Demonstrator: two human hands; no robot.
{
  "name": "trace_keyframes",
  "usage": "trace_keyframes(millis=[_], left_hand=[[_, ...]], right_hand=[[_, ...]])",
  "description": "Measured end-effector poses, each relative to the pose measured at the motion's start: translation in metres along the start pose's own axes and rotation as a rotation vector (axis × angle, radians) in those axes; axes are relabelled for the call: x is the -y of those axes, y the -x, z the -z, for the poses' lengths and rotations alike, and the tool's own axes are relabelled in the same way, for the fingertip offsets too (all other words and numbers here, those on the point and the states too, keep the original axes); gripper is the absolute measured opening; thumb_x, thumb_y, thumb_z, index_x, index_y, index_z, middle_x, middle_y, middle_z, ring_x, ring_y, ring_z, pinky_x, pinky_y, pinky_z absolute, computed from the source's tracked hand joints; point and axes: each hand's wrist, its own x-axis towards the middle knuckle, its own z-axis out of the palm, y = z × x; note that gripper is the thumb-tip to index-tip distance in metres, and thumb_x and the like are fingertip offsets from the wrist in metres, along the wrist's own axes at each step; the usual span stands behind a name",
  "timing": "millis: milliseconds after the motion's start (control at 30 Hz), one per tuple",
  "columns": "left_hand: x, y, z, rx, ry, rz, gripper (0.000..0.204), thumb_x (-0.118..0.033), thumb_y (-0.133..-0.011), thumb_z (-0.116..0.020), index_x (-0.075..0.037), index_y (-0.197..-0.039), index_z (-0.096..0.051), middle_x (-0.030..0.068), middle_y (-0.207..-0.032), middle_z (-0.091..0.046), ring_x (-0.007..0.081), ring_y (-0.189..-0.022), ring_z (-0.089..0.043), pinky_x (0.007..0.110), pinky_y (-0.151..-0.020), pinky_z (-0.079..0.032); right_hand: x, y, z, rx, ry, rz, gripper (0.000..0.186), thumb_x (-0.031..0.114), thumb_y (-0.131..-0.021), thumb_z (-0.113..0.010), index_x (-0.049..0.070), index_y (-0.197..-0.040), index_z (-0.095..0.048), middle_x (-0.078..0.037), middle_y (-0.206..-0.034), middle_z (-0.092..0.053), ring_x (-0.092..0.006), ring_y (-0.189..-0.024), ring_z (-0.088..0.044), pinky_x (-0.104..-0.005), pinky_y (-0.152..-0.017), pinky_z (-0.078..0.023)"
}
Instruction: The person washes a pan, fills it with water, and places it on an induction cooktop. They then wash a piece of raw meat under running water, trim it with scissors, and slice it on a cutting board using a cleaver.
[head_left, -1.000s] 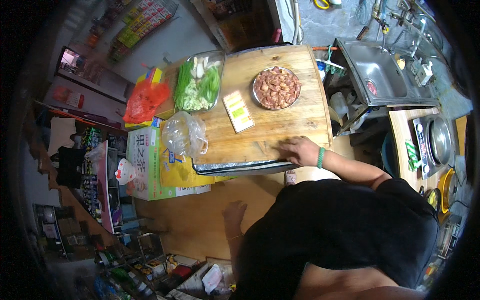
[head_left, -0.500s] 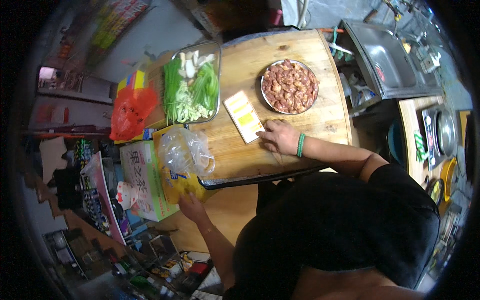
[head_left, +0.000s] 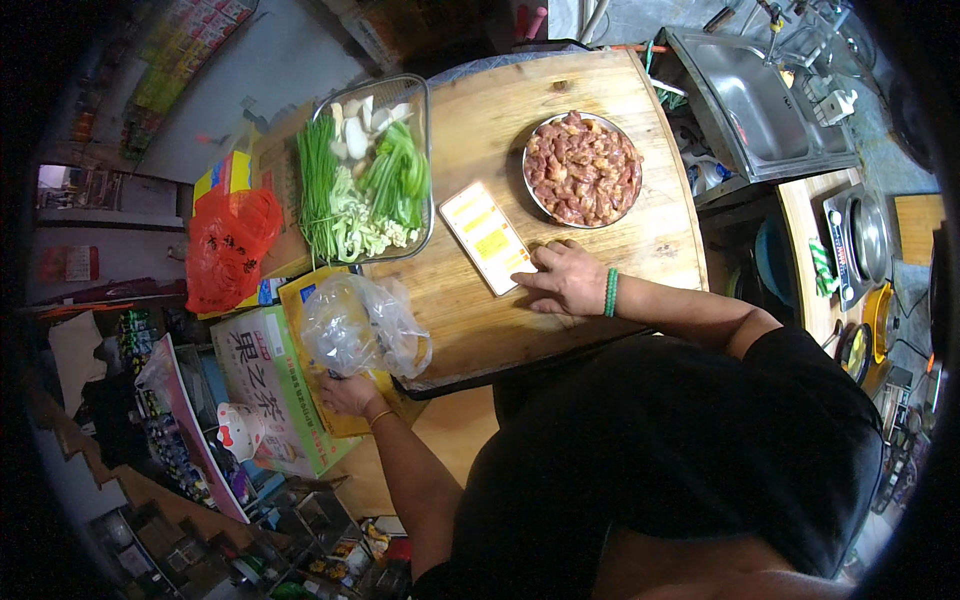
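Note:
My right hand (head_left: 562, 280) is open on the wooden board (head_left: 600, 280), its index fingertip on the lit phone (head_left: 480, 228). My left hand (head_left: 350, 394) is on the yellow packaging (head_left: 375, 420), at the lower edge of a crumpled clear plastic bag (head_left: 360, 320); its fingertips are too indistinct to tell their grip. Behind the phone, a round metal dish (head_left: 578, 170) holds cut raw meat. A rectangular tray (head_left: 425, 160) at the board's back left holds green stems, chopped greens and white slices.
A red plastic bag (head_left: 225, 250) sits left of the tray, above a large carton (head_left: 280, 390). A steel sink (head_left: 750, 110) stands at back right, and a side counter (head_left: 815, 210) bears a cooker with a metal pot (head_left: 865, 245). Cluttered shelves (head_left: 150, 400) line the left.
My left hand has risen from hanging low to the yellow packaging by the clear bag. My right hand has moved forward from the board's front edge onto the phone.

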Motion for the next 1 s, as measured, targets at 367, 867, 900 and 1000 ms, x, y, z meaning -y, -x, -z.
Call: trace_keyframes(millis=[367,867,900,1000], left_hand=[[-0.005,0.002,0.008,0.034,-0.007,0.036,0.041,-0.041,-0.084,-0.058,-0.011,-0.112,-0.055,0.0161,-0.111,-0.054,0.0393,-0.107,-0.049,0.055,-0.085,-0.042],[0.005,0.000,-0.003,-0.081,0.041,-0.088,0.031,-0.029,-0.085,-0.056,-0.007,-0.107,-0.058,0.0185,-0.109,-0.054,0.0381,-0.105,-0.050,0.052,-0.084,-0.042],[0.003,0.001,-0.002,-0.099,0.049,-0.075,0.031,-0.028,-0.085,-0.056,-0.007,-0.108,-0.057,0.0183,-0.110,-0.054,0.0378,-0.105,-0.050,0.052,-0.084,-0.042],[-0.001,0.001,0.005,-0.034,0.045,-0.017,0.033,-0.029,-0.085,-0.057,-0.007,-0.110,-0.057,0.0173,-0.110,-0.054,0.0368,-0.108,-0.049,0.051,-0.085,-0.042]], right_hand=[[0.005,-0.004,0.006,0.078,0.024,-0.042,0.047,0.040,-0.078,-0.068,0.015,-0.117,-0.062,-0.010,-0.097,-0.053,-0.0282,-0.096,-0.054,-0.0432,-0.083,-0.045],[0.013,-0.006,0.015,0.119,0.011,-0.084,0.047,0.038,-0.078,-0.068,0.015,-0.118,-0.061,-0.021,-0.108,-0.052,-0.0346,-0.100,-0.054,-0.0453,-0.086,-0.044],[0.013,-0.005,0.015,0.075,0.027,-0.064,0.047,0.037,-0.077,-0.069,0.014,-0.118,-0.061,-0.020,-0.108,-0.052,-0.0343,-0.099,-0.055,-0.0447,-0.085,-0.045],[0.015,-0.005,0.016,0.052,0.018,-0.069,0.046,0.036,-0.076,-0.070,0.014,-0.116,-0.062,-0.018,-0.106,-0.053,-0.0330,-0.099,-0.055,-0.0436,-0.084,-0.045]])
